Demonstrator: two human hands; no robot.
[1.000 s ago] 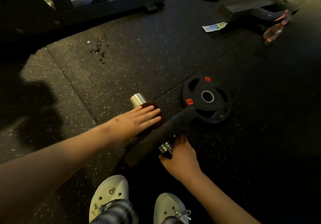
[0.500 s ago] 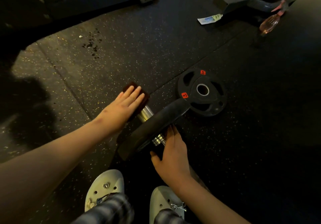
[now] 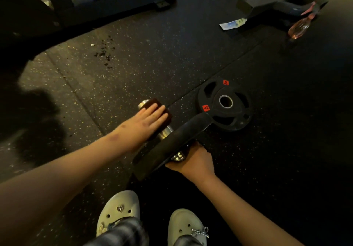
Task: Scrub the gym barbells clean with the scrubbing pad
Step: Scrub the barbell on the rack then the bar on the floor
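Two hands at work: seen from the head camera, the left hand (image 3: 147,120) and right hand (image 3: 193,161) are both on a short barbell (image 3: 166,132) lying on a gym floor (image 3: 133,64).
Barbell position: low on the speckled rubber floor, just ahead of the person's pale clogs (image 3: 118,211).
Long axis: diagonal, running from the right hand near the person up and away to the left; the chrome end cap points to the far left.
Mounted plate (image 3: 172,146): a black plate stands on edge on the bar, between the two hands.
Scrubbing pad (image 3: 152,103): dark brown, laid over the chrome sleeve close to its far end.
Left hand: its fingers (image 3: 158,113) are straight and held together, pressing flat on the pad.
Right hand: fingers curled round the bar's ribbed chrome section on the near side of the mounted plate.
Loose plate (image 3: 225,104): lies flat just beyond the bar, red labels up, its edge touching or almost touching the mounted plate.
Far floor: a pinkish spray bottle (image 3: 299,28) and a small white tube (image 3: 232,24) lie beside a dark equipment frame (image 3: 267,3), well apart from the bar.
Floor marks: a cluster of dark spots (image 3: 106,54) to the upper left.
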